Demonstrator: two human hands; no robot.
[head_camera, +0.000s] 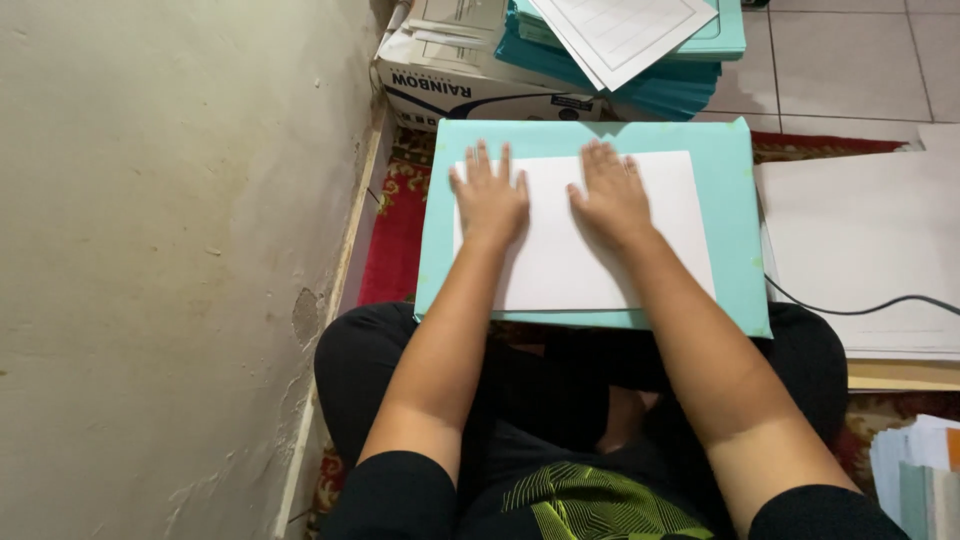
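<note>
Hands are laid flat, side by side, on a white sheet of paper (585, 235) that rests on a light turquoise board (590, 140). The left hand (490, 200) is spread fully open, palm down, fingers slightly fanned and pointing toward the far edge of the board; it is pressed on the sheet near its far left corner. The right hand (612, 195) is likewise opened out flat, palm down, and is placed just beside the left, near the middle of the sheet's far edge. Nothing is gripped by either hand; the paper is only touched from above. The sheet is set roughly in the middle of the board, with a turquoise margin left on every side. The board is carried across the person's lap, its near edge over the black-clad legs. Beyond the far edge, a cardboard box (480, 85) and a stack of teal folders (650, 85) topped with a printed white page (620, 30) are seen. Off the board's right edge, a pile of white sheets (860, 240) is crossed by a dark cable (860, 308).
</note>
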